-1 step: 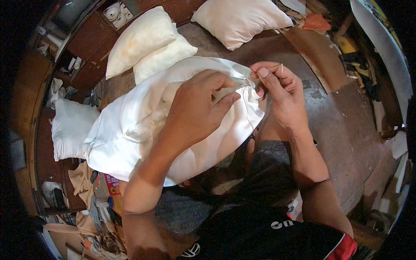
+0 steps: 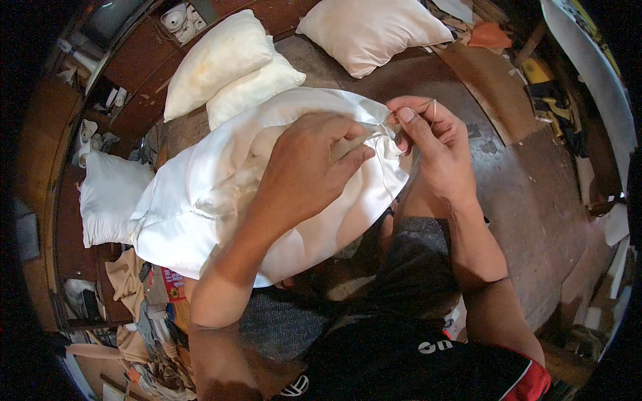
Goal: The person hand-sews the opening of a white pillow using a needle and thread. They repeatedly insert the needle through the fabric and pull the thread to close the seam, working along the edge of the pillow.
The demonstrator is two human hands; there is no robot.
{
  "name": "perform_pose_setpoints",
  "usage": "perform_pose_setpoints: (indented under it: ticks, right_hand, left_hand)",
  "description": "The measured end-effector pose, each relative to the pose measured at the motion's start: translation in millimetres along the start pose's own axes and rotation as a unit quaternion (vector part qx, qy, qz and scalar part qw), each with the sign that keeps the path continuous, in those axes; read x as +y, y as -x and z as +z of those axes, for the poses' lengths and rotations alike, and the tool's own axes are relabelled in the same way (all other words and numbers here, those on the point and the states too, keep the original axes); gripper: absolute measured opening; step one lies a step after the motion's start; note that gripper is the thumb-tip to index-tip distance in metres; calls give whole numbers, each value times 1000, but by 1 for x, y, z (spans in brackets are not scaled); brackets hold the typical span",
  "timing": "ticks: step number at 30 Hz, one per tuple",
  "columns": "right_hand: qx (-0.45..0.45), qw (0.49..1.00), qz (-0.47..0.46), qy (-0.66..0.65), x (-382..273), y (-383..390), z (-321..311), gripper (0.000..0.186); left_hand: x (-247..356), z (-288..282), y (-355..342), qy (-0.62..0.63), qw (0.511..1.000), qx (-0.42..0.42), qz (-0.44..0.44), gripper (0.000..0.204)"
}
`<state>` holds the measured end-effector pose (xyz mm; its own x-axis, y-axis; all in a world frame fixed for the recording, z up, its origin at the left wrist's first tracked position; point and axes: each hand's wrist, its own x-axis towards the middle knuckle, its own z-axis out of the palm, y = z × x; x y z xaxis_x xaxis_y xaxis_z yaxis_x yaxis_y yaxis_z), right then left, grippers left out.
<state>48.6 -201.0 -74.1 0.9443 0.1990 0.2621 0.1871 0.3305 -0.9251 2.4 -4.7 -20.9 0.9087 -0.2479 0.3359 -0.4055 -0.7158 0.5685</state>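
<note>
"Pinching anything, right hand (image 2: 438, 154)?"
"Yes, thread (image 2: 434, 109); white cloth (image 2: 224, 170) lay at its fingertips."
"Left hand (image 2: 307, 164)?"
"Thumb and index were parted over the cloth; hidden fingers, couldn't tell."

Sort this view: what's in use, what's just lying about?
In use, by the look of it:
- white satiny cushion, under the left hand
- pale thread, at the right hand and trailing over the cushion

Lying about:
- two overlapping cream pillows
- pinkish pillow
- white pillow, far left
- cloth scraps
- orange piece
</note>
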Motion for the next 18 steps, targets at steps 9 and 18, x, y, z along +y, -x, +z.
perform_pose_setpoints:
  ticks: [9, 18]
  right_hand:
    - [-32, 997, 7, 71, -2, 5, -4, 19]
    - [-39, 998, 6, 58, -2, 8, 0, 19]
  left_hand:
    - [1, -5, 0, 38, 998, -26, -41, 18]
    - [4, -4, 0, 69, 996, -14, -57, 16]
